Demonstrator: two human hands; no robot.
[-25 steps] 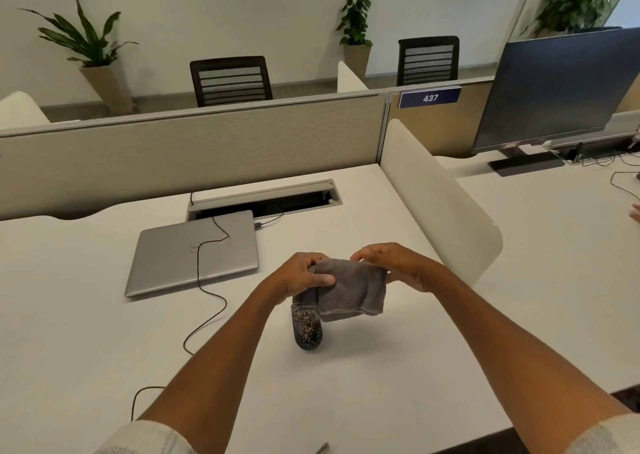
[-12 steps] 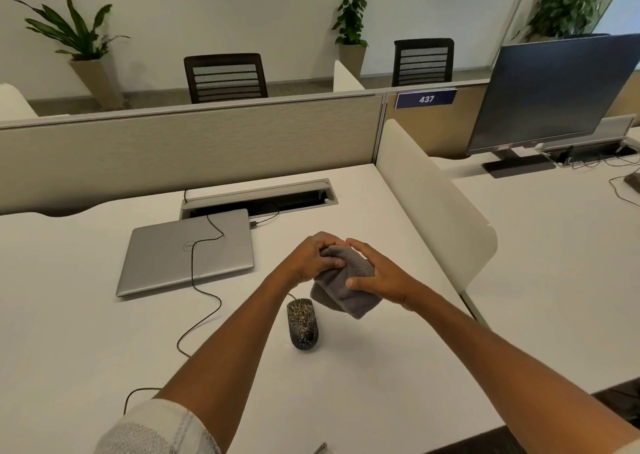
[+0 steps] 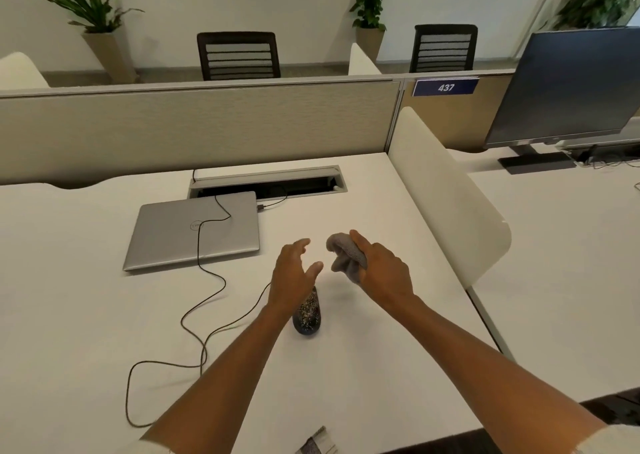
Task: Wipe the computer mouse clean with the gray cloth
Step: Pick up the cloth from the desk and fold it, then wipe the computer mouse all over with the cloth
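Nearest the camera: the computer mouse (image 3: 307, 315) sits flat on the white table (image 3: 86, 315), speckled with debris across its dark top. Long axis runs roughly near-to-far, rear end toward the person, and the cable (image 3: 194, 315) leaves its far end, looping off to the left.

Just beyond and partly over it: the left hand (image 3: 293, 273), fingers spread, empty, thumb out to the right. It hides the mouse's far end. Can't tell whether it touches the mouse or hovers just above.

Further out and to the right: the right hand (image 3: 381, 270), fingers curled around the bunched gray cloth (image 3: 346, 254). Cloth pokes out of the grip on the left side, held above the table, apart from the mouse.

Key relation: mouse lies near-and-left of the cloth hand, directly under the left hand. Left is clearly the closer one. My read: left clamps or lifts the mouse, right brings the cloth down and back toward the person, stroking along the long axis. Wiping not started; debris all there.

Far side: closed silver laptop (image 3: 194, 231) at left-rear, clear of the work zone.
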